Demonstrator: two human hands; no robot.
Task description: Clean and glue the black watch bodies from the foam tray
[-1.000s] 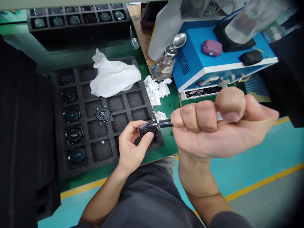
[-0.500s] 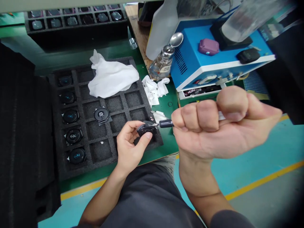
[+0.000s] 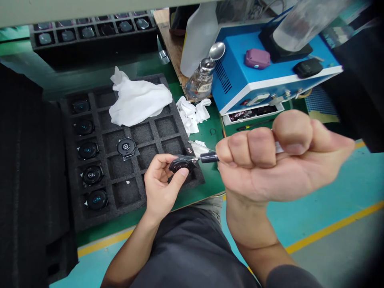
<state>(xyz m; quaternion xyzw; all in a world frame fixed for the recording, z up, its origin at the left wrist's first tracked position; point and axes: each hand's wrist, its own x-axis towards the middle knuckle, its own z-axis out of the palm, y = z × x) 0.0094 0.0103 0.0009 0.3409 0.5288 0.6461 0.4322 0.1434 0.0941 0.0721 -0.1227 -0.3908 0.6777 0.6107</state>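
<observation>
Over near right corner of rough black foam tray [image 3: 120,166], our left hand [image 3: 162,190] pinches round dark watch [image 3: 181,165]; our right hand [image 3: 270,160], in fist, grips thin metal-tipped tool [image 3: 209,157] at watch's edge. Tray's left squares hold five round watches [image 3: 97,199]; crumpled white cloth [image 3: 139,102] covers others.

from where i stand, the left hand [image 3: 162,188] pinches a round watch [image 3: 181,162], thumb pressed on it, while the right hand [image 3: 264,154] makes a fist round a tool [image 3: 210,157], its metal tip at the watch's edge. below is a corner of a foam tray [image 3: 126,194]: five watches [image 3: 97,199] fill its left column, a sixth watch [image 3: 126,147] sits in the next one, and a white cloth [image 3: 141,100] drapes over pockets farther back. tissue [image 3: 189,116] lies crumpled beside the tray, near a bottle [image 3: 200,86] and a blue box [image 3: 238,52] topped with a purple case [image 3: 257,59].
</observation>
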